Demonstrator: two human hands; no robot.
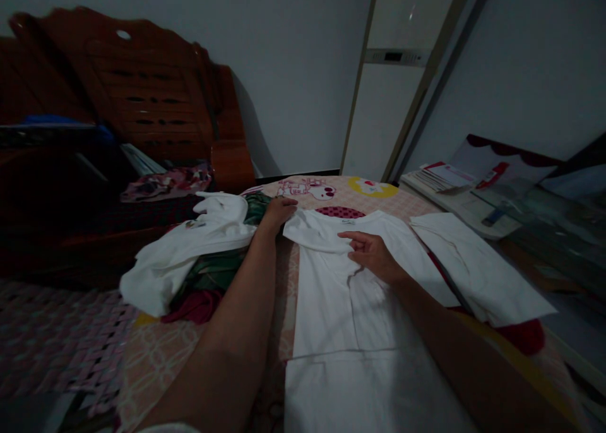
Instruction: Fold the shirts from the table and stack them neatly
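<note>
Bare left grip [283,208], bare left forearm [241,326] with white sleeve edge [170,428], bare right grip [367,251], bare right forearm [449,335]

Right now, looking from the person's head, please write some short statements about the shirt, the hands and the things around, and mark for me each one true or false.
1. The shirt lies on the table. True.
2. The shirt is dark green. False: it is white.
3. The right hand is over the shirt, near the collar. True.
4. The left hand is to the right of the right hand. False: it is to the left, by a sleeve.
5. The pile of clothes has more than one colour. True.
6. The wooden chair stands to the right of the shirt. False: it stands to the left.
</note>
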